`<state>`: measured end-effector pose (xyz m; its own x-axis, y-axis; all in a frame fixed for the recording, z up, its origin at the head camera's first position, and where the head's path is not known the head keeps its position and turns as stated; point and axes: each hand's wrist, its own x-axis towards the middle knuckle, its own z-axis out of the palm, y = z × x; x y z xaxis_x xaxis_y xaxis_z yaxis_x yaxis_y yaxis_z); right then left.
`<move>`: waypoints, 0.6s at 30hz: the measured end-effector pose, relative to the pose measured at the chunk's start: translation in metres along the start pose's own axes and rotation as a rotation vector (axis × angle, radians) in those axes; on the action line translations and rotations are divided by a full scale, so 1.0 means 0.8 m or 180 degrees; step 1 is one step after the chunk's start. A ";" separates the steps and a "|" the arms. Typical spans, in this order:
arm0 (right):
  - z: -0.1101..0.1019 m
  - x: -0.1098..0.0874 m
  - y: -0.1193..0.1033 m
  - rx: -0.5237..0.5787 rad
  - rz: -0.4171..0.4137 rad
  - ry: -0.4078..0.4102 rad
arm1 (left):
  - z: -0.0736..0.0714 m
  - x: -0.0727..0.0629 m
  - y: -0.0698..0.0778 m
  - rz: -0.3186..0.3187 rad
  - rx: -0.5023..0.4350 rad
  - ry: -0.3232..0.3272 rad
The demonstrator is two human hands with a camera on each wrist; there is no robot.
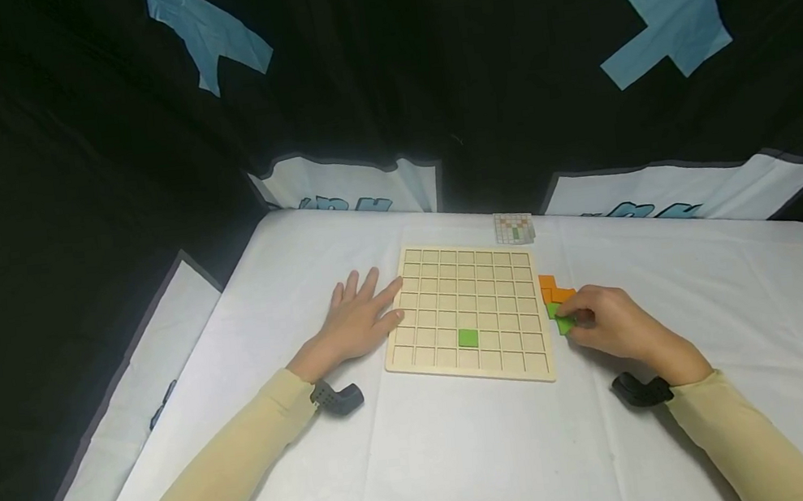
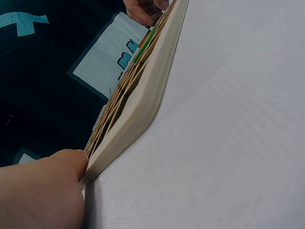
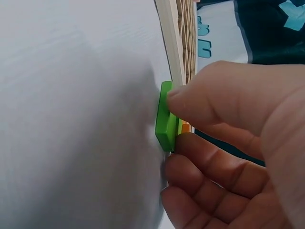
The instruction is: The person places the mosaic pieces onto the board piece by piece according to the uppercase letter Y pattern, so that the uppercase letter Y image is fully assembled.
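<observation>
While the left hand (image 1: 354,326) is resting with fingers released and spread, touching the nine-o'clock edge of the wooden board (image 1: 481,279), the right hand (image 1: 613,324) is pinching a green piece (image 3: 164,119) just off the three-o'clock edge, beside orange pieces (image 1: 547,282). Towards six o'clock, the white table (image 1: 482,454) is stretching widely beyond the board.

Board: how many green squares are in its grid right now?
1: the green square, in the second row from the near edge of the board. The left hand covers only some of the left edge; another hidden there seems unlikely.
</observation>
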<state>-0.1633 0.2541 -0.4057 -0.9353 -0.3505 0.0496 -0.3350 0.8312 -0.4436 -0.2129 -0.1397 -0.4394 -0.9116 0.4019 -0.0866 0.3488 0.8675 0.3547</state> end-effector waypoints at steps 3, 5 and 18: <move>0.001 0.000 0.000 -0.0023 0.0012 -0.0003 | 0.000 0.000 0.000 -0.0002 0.0010 -0.0003; 0.001 0.000 0.001 -0.0027 0.0028 -0.0011 | 0.000 -0.001 0.001 -0.0003 0.0012 0.0000; 0.004 0.001 -0.005 -0.0005 0.0092 -0.0116 | -0.002 -0.001 0.002 -0.0025 0.0017 -0.0043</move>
<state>-0.1622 0.2493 -0.4071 -0.9397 -0.3419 0.0040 -0.3081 0.8419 -0.4430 -0.2117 -0.1391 -0.4368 -0.9113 0.3989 -0.1019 0.3427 0.8722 0.3491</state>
